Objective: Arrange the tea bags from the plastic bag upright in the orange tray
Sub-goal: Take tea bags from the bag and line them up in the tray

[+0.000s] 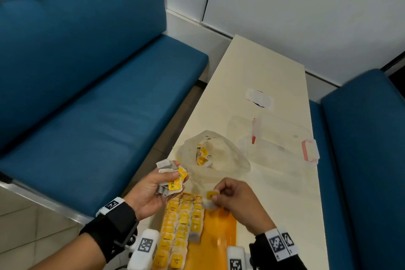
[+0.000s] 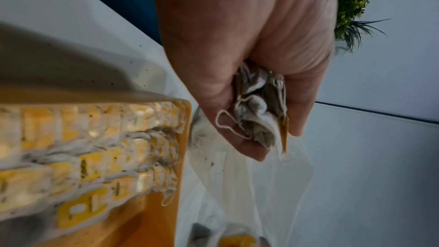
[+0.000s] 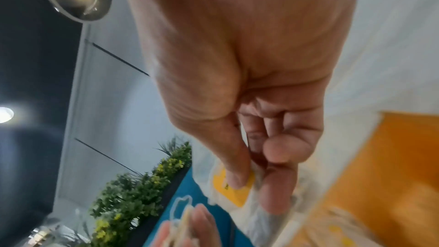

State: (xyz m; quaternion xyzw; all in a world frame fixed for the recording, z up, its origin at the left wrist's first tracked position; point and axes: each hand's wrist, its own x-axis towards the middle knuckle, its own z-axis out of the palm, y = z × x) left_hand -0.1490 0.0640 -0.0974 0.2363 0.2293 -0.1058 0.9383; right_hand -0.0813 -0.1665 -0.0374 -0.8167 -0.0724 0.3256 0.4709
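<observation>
The right hand [image 1: 235, 200] pinches one tea bag [image 1: 210, 199] between thumb and fingers, a narrow grip on its yellow-labelled upper part, with the white pouch hanging below. That bag sits just above the far end of the orange tray [image 1: 221, 226], right beside the last of the rows of tea bags [image 1: 182, 223] already standing there. The rows fill the tray's left side and run along its length, toward and away from the person; the right side shows bare orange floor. So the slot the held bag needs appears to lie directly below and slightly to the left of the grip, at the far end of the shortest row.

The left hand [image 1: 153, 188] is closed around a bunch of tea bags [image 1: 169, 174], held off the tray's far left corner, near the right hand but not touching it. The plastic bag [image 1: 215, 155] lies on the surface [image 1: 274, 193] just beyond both hands, a few bags visible inside.

The right hand is the nearer one to the open slot, and the bag already hangs roughly upright, so lowering it should need little turning.
</observation>
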